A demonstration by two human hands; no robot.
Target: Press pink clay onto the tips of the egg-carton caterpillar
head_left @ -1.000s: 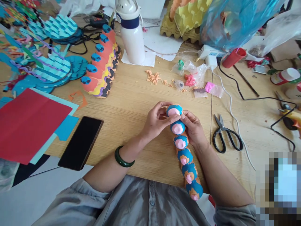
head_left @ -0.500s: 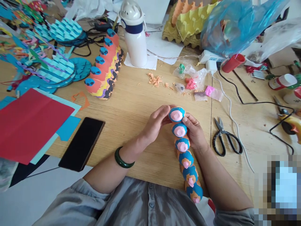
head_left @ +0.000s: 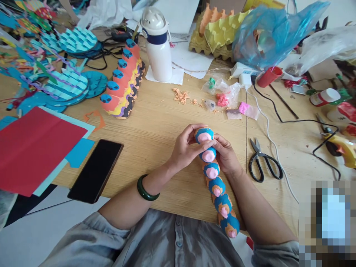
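A strip of egg carton, orange with blue clay on its bumps and pink clay on top of each, runs from mid-table down to the near edge. My left hand is wrapped around its far end, with the thumb lying across the pink clay near the first bump. On the other side, my right hand grips the same end, its thumb meeting the left thumb. The pink patches on the far bumps are spread wide; those on the near bumps are small lumps. Fingers beneath the carton are hidden.
Black-handled scissors lie right of my hands. A phone and red paper lie left. Behind stand a finished-looking painted carton, a white bottle, orange scraps and clay packets. A white cable crosses the right side.
My left thumb has moved right across the far end of the strip, onto the pink clay beside the right thumb. The strip's far end has shifted slightly left.
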